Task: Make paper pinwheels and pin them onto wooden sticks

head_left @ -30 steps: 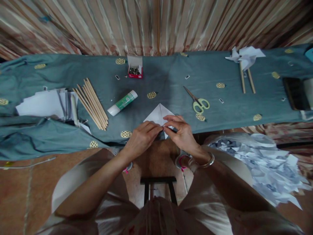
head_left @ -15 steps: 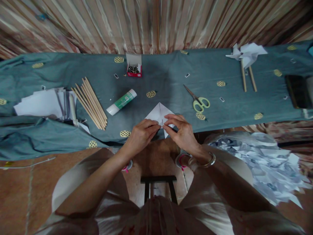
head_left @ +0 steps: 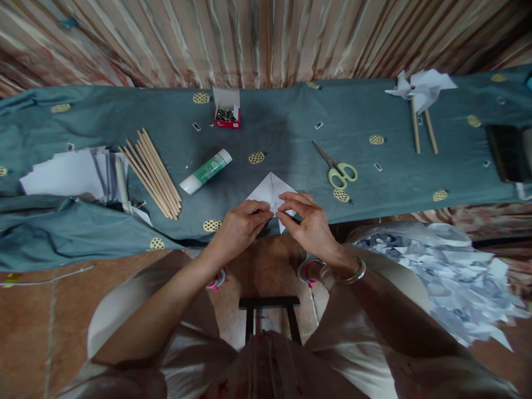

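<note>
A folded white paper (head_left: 268,191) lies near the front edge of the teal cloth-covered table (head_left: 291,127), one pointed corner facing away from me. My left hand (head_left: 236,230) and my right hand (head_left: 310,224) meet over its near part, fingertips pinched on the paper at its middle. A metal bangle sits on my right wrist. The near half of the paper is hidden under my fingers.
On the cloth lie a glue stick (head_left: 205,172), several wooden sticks (head_left: 152,174), a stack of white paper (head_left: 68,174), an open box of pins (head_left: 226,111), green-handled scissors (head_left: 338,169), paper pinwheels on sticks (head_left: 419,94) and a dark phone (head_left: 507,152). Paper scraps (head_left: 453,277) are heaped on the floor at the right.
Both hands have stayed pinched on the paper; the fingertips have shifted slightly away from me along its middle. The view has tilted a little.
</note>
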Motion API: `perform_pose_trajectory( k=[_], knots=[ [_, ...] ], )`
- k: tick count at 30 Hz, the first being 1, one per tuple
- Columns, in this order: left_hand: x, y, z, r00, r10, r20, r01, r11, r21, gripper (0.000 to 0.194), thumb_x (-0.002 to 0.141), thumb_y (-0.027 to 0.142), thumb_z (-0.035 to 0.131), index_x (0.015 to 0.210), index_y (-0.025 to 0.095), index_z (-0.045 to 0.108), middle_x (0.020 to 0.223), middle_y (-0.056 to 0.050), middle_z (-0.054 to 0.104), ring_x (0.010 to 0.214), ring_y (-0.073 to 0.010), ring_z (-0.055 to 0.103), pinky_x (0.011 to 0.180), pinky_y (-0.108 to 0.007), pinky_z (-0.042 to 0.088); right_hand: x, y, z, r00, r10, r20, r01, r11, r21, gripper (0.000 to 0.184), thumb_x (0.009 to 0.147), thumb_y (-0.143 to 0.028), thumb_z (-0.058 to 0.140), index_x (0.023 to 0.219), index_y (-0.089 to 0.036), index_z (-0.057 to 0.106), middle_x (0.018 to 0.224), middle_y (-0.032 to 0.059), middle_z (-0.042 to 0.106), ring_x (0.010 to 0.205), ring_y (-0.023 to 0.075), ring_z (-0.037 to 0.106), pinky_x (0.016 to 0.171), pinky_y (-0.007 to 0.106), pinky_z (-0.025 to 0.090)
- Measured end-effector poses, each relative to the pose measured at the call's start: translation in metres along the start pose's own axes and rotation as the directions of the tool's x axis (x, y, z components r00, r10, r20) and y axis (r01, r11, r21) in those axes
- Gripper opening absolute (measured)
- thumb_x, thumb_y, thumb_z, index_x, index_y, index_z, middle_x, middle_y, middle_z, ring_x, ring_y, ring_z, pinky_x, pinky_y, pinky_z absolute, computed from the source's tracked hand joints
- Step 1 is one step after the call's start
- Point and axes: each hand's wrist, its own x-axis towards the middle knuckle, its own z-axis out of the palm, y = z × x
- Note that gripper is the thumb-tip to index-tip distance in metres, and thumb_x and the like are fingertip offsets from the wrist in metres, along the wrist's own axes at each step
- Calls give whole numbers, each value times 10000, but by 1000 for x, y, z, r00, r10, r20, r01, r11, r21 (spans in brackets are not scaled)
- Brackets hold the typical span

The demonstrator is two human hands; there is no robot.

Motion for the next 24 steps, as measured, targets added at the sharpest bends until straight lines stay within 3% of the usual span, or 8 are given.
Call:
perform_pose_trajectory(
  k=[13,18,24],
  knots=[
    [-2,-1,1,1000,-12,10,12,1000,-5,196,944,181,527,1015,151,707,1020,-86,704,936,-175,669,818,-302,564,-1,1,1,999,-40,-21,40,999,-20,76,882,-217,609,875,-212,685,1117,73,700,1056,240,620,966,453,482],
    [-2,-1,2,1000,-1,-4,1,1000,-2,191,938,170,533,1000,140,711,1018,-91,708,938,-180,671,826,-308,568,-2,2,2,993,-118,-18,117,990,-75,239,933,-178,483,1050,-216,689,1222,80,656,1108,236,588,995,455,482],
    [-1,0,2,1000,-1,4,1,1000,6,189,934,157,536,999,140,712,1032,-91,710,946,-181,671,829,-303,569,-4,7,6,981,-182,61,189,971,-149,348,918,-116,416,1146,-170,673,1313,119,596,1170,255,537,1026,468,464]
  ],
)
